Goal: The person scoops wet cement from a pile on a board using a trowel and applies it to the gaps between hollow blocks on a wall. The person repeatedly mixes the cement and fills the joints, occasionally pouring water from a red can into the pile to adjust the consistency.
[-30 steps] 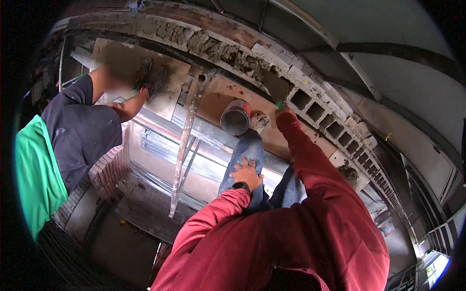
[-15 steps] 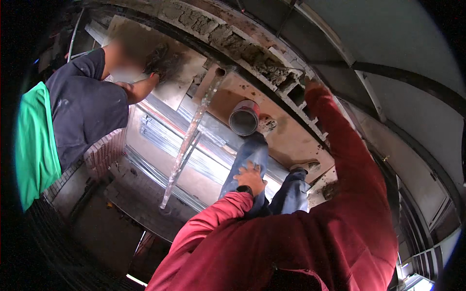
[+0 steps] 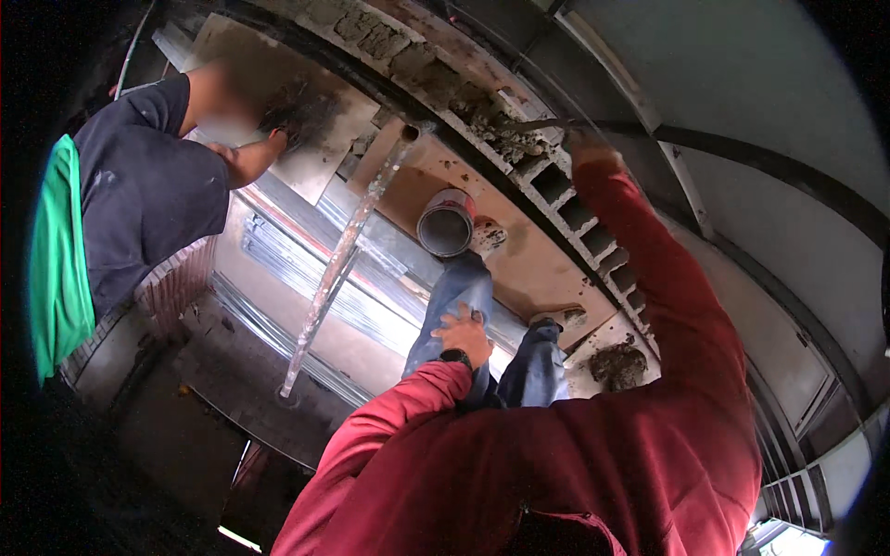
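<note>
My left hand rests with fingers spread on my jeans-clad left knee. My right arm reaches up to the row of hollow concrete blocks, my right hand beside wet mortar on their top; its fingers and anything in them are blurred. A metal bucket lies or tilts on a wooden board near my left foot. A pile of mortar sits by my right foot.
At the left a co-worker in dark shirt bends over another board. A paint-spattered metal pole crosses the gap between us. Metal framing runs along the upper right, and a lower level shows below the boards.
My right hand, earlier holding a green-handled trowel, has moved up and right along the blocks and is now blurred. My left hand stays on my knee. The whole view has shifted slightly.
</note>
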`<state>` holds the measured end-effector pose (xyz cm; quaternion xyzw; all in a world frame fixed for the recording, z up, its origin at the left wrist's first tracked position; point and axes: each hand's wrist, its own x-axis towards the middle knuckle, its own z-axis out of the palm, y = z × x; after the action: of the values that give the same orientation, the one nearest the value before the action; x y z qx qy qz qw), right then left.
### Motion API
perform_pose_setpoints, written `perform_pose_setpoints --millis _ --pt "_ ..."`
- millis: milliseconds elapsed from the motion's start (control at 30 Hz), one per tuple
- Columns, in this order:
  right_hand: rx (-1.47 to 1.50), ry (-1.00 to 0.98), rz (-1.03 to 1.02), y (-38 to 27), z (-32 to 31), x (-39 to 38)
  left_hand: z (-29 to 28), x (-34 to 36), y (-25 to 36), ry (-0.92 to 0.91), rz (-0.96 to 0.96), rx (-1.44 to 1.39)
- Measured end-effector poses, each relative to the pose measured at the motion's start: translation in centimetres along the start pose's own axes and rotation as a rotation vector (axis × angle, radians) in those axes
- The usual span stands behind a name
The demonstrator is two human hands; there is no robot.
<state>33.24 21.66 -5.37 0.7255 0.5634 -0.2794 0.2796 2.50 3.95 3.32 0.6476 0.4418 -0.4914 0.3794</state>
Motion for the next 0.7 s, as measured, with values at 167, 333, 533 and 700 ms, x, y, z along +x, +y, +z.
perform_pose_setpoints --millis 167,333,533,700 --pt "0.202 0.022 0.082 -1.5 6.0 2.6 0.5 0.2 -0.1 0.045 0.016 0.046" --pt "0.216 0.004 0.056 -0.8 7.0 -2.2 2.8 0.7 -0.6 0.065 -0.012 0.076" --pt "0.278 -0.086 0.133 8.6 22.0 -0.4 1.4 0.1 0.2 0.022 0.011 0.051" --pt "0.366 0.078 0.023 11.7 25.2 -2.2 2.7 -0.2 0.7 0.04 -0.017 0.1"
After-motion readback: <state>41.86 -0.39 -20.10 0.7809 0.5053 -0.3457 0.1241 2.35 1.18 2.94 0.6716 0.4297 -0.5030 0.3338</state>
